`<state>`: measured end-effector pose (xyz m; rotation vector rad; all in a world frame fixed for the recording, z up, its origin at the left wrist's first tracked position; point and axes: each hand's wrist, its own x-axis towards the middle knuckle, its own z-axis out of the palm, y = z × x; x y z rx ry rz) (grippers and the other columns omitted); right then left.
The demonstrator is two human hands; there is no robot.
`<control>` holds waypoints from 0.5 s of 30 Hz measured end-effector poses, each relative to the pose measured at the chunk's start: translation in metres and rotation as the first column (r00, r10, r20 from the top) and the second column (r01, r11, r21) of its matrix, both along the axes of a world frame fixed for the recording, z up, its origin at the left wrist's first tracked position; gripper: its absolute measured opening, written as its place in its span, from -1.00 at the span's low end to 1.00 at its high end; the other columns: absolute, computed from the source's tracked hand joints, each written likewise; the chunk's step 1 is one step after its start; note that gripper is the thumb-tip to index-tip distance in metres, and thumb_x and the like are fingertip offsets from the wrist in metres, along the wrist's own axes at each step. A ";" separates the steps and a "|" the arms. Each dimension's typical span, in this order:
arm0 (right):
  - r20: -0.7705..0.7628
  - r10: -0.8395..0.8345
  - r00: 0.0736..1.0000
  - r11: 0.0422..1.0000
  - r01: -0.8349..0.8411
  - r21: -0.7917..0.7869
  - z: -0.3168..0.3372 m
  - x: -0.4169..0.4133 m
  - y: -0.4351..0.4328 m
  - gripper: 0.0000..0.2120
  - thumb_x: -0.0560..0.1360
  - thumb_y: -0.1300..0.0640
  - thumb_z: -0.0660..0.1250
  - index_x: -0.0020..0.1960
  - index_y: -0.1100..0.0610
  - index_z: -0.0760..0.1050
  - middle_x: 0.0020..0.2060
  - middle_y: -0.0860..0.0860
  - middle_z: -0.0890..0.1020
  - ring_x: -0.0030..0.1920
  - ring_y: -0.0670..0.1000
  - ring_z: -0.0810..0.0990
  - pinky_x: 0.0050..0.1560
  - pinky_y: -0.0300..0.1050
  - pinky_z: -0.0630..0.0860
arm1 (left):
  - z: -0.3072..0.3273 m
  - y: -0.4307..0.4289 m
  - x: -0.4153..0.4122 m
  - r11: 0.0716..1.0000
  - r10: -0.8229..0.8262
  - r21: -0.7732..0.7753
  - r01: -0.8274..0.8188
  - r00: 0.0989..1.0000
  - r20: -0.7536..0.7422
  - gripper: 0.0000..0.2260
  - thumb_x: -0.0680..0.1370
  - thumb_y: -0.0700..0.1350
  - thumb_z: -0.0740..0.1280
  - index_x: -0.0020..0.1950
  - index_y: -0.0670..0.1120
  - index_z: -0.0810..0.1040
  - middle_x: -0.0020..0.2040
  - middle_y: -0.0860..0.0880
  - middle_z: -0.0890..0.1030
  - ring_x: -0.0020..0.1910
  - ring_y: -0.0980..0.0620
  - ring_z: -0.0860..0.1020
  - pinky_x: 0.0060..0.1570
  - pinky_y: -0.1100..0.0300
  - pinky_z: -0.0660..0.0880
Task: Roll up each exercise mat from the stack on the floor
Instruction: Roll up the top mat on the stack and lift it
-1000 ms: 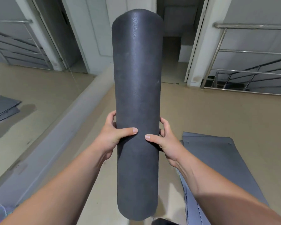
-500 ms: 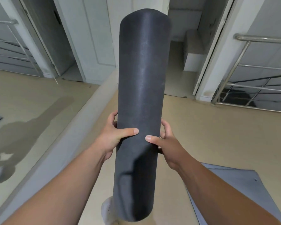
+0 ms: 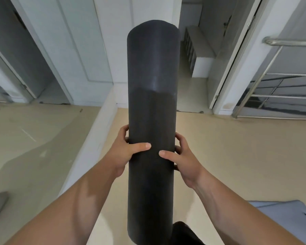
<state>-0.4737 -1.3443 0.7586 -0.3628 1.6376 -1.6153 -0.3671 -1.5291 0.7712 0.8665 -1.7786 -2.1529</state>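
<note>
A dark grey rolled exercise mat [image 3: 151, 110] stands upright in the air in front of me, filling the middle of the view. My left hand [image 3: 124, 151] grips its left side at mid height, thumb across the front. My right hand [image 3: 182, 158] grips the right side at the same height, thumb pointing inward. Only a corner of the flat grey mat stack [image 3: 281, 218] shows on the floor at the lower right.
A mirrored wall with a white ledge [image 3: 88, 147] runs along the left. An open doorway [image 3: 193, 71] lies straight ahead, and a steel stair railing [image 3: 272, 76] stands at the right. Beige floor spreads all around. A dark shape [image 3: 182, 232] sits below the roll.
The view has tilted up and moved toward the doorway. The flat mat stack has slid almost out of view at the lower right. Both hands keep the same grip on the roll.
</note>
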 end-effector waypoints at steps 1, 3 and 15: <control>0.007 0.004 1.000 1.000 -0.004 0.005 -0.005 -0.018 -0.023 -0.20 0.39 0.04 0.63 0.45 -0.26 0.25 0.28 -0.02 0.57 0.24 0.04 0.60 -0.01 -0.15 0.59 | -0.005 -0.023 -0.018 1.000 -0.002 -0.002 0.002 1.000 0.007 -0.17 0.34 -0.22 0.64 0.49 0.12 0.30 0.24 -0.05 0.62 0.13 -0.06 0.66 0.04 0.03 0.65; 0.018 0.021 1.000 1.000 -0.021 0.008 -0.017 -0.060 -0.069 -0.21 0.40 0.05 0.63 0.45 -0.26 0.25 0.27 -0.02 0.57 0.23 0.03 0.60 -0.01 -0.16 0.58 | -0.014 -0.069 -0.057 1.000 -0.001 -0.007 0.001 1.000 0.017 -0.13 0.27 -0.18 0.66 0.47 0.12 0.32 0.24 -0.06 0.63 0.12 -0.07 0.68 0.03 0.03 0.65; 0.121 0.108 0.987 0.993 -0.113 0.039 -0.041 -0.287 -0.319 -0.34 0.52 -0.03 0.50 0.49 -0.26 0.23 0.30 -0.04 0.57 0.22 0.01 0.60 -0.05 -0.16 0.55 | -0.034 -0.310 -0.265 0.995 0.090 0.033 -0.093 0.993 0.081 0.02 0.05 -0.03 0.69 0.46 0.14 0.32 0.24 -0.10 0.63 0.15 -0.12 0.66 0.05 0.00 0.65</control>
